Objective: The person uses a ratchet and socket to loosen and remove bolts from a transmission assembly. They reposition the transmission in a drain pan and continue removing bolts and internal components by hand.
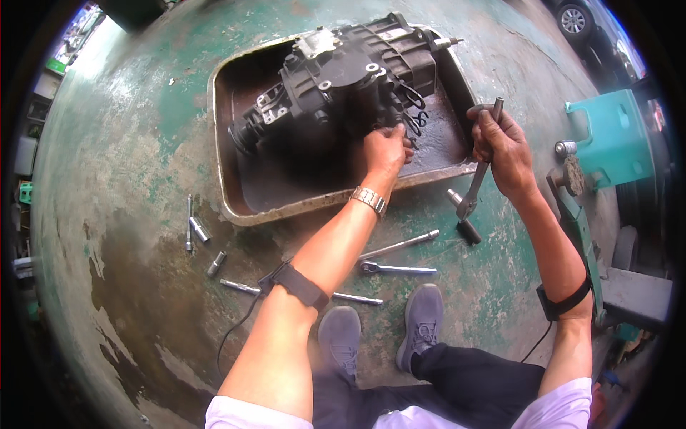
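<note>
Metal tray (441,137) upper centre of frame; gearbox (350,79) sits in it, long axis lower left to upper right; left hand (386,153) nearer, at its lower edge, can't tell grip; right hand (504,149), right of it, clenched round ratchet wrench (477,184).

No writing, number or sign can be read anywhere

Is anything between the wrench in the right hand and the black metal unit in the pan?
Yes: the near-right rim of the pan lies between the lower end of the wrench and the black metal unit. Beyond it, the left hand is at the unit's near side, and a looped black cable sits by its right side.
</note>
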A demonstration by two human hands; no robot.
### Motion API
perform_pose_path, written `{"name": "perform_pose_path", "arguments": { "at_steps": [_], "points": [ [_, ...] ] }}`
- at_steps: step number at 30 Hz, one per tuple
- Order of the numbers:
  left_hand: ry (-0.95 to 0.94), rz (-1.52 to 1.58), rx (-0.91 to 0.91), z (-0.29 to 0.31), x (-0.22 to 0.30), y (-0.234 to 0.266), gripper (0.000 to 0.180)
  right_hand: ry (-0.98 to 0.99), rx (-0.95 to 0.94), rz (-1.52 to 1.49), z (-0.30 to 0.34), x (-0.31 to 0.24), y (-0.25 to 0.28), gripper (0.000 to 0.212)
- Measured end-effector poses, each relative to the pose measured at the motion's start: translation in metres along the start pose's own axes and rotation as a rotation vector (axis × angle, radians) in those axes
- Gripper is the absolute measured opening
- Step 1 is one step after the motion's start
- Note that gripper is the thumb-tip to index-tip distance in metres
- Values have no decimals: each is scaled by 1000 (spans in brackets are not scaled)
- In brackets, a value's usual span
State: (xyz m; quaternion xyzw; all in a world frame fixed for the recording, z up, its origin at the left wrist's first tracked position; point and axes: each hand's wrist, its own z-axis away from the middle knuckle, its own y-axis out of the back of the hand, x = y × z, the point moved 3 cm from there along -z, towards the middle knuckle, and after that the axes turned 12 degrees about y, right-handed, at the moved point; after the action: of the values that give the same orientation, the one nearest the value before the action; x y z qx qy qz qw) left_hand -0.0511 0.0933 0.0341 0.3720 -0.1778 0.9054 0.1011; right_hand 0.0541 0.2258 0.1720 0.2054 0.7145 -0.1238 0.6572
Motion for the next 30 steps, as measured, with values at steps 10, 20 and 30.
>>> {"name": "perform_pose_path", "arguments": {
  "at_steps": [10,20,30],
  "points": [
    [-63,180,139,-6,-1,-19,25,-382,-25,70,83,102,19,28],
    [-93,-261,-166,12,10,18,25,-447,-404,581,95,151,18,25],
    [-366,-618,168,28,21,143,13,-311,-767,999,84,110,2,35]
  ]
}}
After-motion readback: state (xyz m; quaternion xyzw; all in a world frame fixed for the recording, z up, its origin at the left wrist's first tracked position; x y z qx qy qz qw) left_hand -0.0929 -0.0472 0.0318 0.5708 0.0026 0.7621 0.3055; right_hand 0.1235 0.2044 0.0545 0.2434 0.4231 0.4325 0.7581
